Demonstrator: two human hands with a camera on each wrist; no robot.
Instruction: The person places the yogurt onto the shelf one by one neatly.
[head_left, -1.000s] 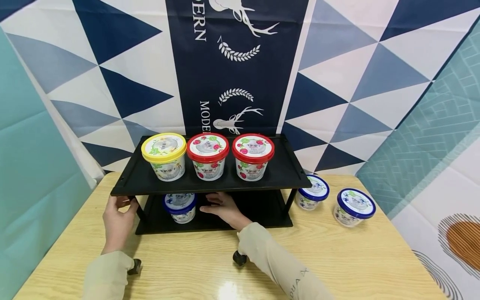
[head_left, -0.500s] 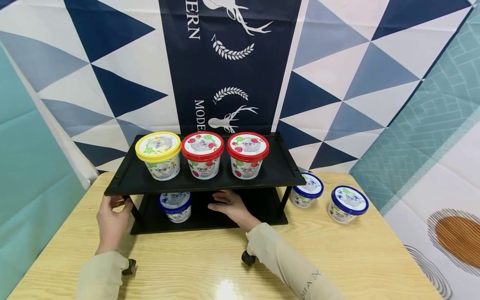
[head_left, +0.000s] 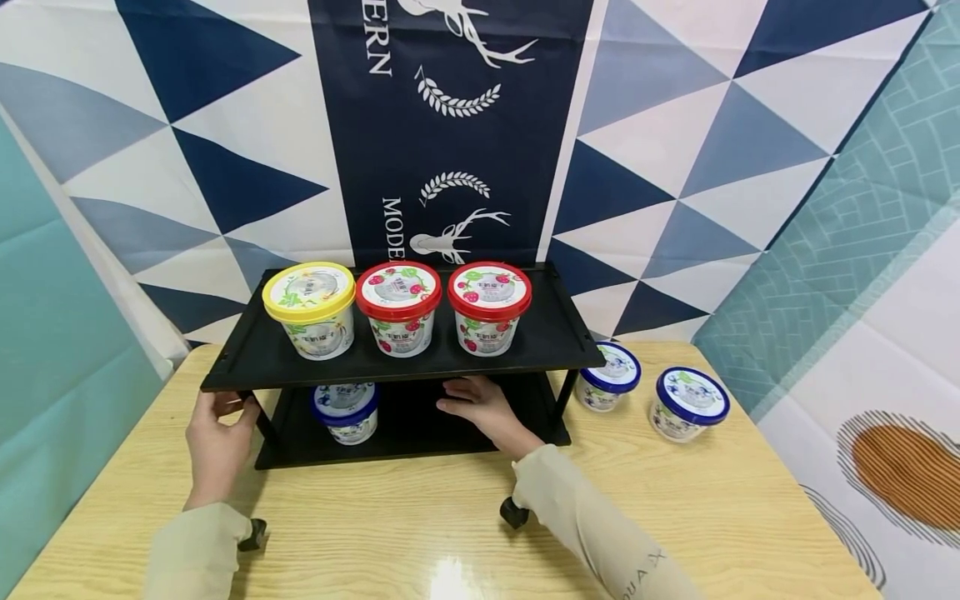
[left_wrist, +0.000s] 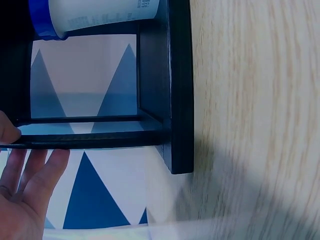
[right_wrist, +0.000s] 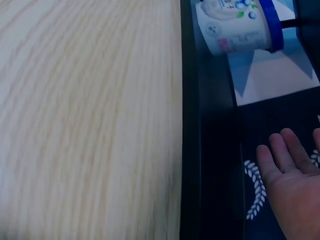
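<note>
Nearest on the table (head_left: 390,525), there was the left hand (head_left: 217,450) at the rack's front left corner, thumb on one side of the front left post (left_wrist: 100,139) and fingers on the other, pinching it just under the upper shelf (head_left: 558,325), most likely to steady the rack. And the right hand (head_left: 483,408)? Reached in over the front edge of the lower shelf (head_left: 420,439), fingers straight and a little apart, nothing in them! The blue-lidded tub (head_left: 347,412) stood upright on that lower shelf, towards its left end and close to the front edge; it lay left of the right hand, clearly apart from the fingertips, and just inside the gripped post. Out past the rack's right end, two more blue-lidded tubs (head_left: 688,404) waited on the table, one nearer the right edge, the other partly behind the rack. Above, a yellow-lidded tub (head_left: 311,312) and two red-lidded tubs (head_left: 399,310) made a row from the upper shelf's left end, spaced seemingly so each label showed, with patterned cloth (head_left: 637,192) behind it all.
</note>
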